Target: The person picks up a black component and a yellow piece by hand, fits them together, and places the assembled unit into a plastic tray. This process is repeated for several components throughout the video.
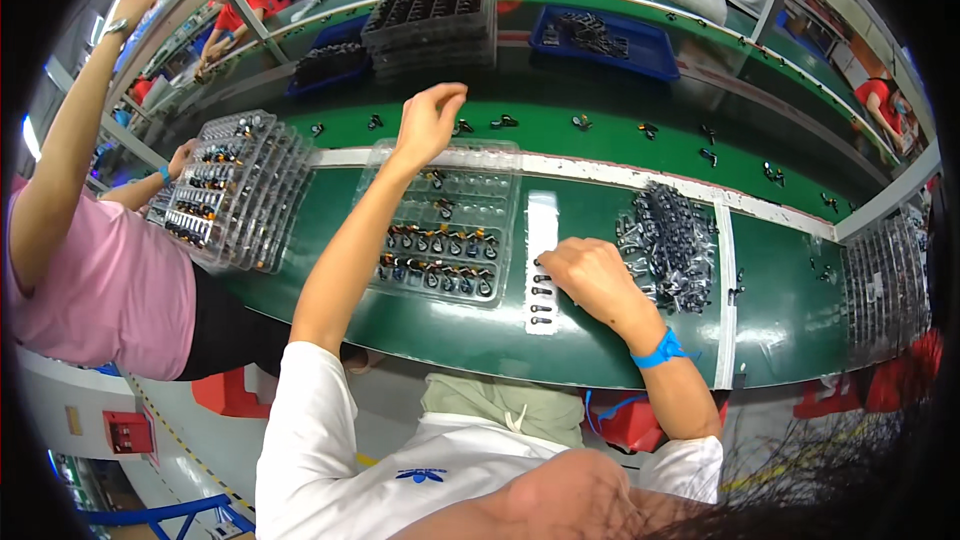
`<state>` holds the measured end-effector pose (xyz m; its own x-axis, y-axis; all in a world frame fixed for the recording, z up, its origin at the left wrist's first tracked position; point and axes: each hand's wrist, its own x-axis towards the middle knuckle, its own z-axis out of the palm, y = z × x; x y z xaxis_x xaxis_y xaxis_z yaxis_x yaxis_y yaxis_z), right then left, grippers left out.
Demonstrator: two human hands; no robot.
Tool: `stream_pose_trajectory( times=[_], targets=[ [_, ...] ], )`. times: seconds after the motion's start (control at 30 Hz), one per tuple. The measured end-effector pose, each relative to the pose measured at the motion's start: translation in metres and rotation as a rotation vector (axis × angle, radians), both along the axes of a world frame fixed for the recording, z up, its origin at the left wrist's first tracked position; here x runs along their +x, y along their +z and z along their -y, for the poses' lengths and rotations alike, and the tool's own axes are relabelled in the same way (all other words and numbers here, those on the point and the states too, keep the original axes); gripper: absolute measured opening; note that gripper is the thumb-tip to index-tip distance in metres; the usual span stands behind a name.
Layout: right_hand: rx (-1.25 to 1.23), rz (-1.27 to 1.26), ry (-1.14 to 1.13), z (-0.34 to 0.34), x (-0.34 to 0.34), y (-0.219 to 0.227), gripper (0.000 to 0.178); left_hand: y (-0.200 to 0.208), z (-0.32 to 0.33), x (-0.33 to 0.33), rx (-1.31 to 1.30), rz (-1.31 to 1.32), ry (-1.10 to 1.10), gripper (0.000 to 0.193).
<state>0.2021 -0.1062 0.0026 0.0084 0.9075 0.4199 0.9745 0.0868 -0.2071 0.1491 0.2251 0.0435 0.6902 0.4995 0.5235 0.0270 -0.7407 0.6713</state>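
Overhead view of a green table (600,340) at an assembly line. The left hand (430,120) is raised over the far edge of a clear plastic tray (505,210), its fingers curled and pinched together; whether anything is held between them cannot be told. The tray lies in front of the person, and its near rows are filled with small dark parts with orange tips (440,238), while its far rows are mostly bare. The right hand (590,275) rests, loosely closed, on the table just beside a white strip (541,220) on which a column of small black parts (541,292) is laid; its fingertips touch or nearly touch these parts, though a grasp cannot be confirmed. A blue wrist band (660,348) is worn on the right wrist. A heap of dark metal parts (670,240) lies to the right of that hand. At far left, a second filled tray (235,185) is attended by another person in a pink shirt (100,290).
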Motion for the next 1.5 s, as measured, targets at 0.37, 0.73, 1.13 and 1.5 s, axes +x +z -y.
stream_pose_trajectory(
  times=[0.37, 0.73, 1.13, 1.5],
  targets=[
    [0.128, -0.165, -0.081, -0.008, -0.003, 0.003, 0.021, -0.014, 0.021, -0.077, 0.348, -0.456, 0.057, 0.023],
    [0.436, -0.696, -0.154, -0.004, -0.012, 0.029, 0.015, 0.016, 0.101, -0.079, -0.168, 0.008, -0.207, 0.018],
    [0.376, -0.886, -0.027, -0.009, -0.011, 0.020, 0.016, -0.021, 0.142, -0.089, -0.264, 0.117, -0.435, 0.030],
    [0.388, -0.785, -0.058, -0.010, -0.017, 0.018, 0.014, -0.018, 0.144, -0.096, -0.527, 0.137, -0.582, 0.035]
  ],
)
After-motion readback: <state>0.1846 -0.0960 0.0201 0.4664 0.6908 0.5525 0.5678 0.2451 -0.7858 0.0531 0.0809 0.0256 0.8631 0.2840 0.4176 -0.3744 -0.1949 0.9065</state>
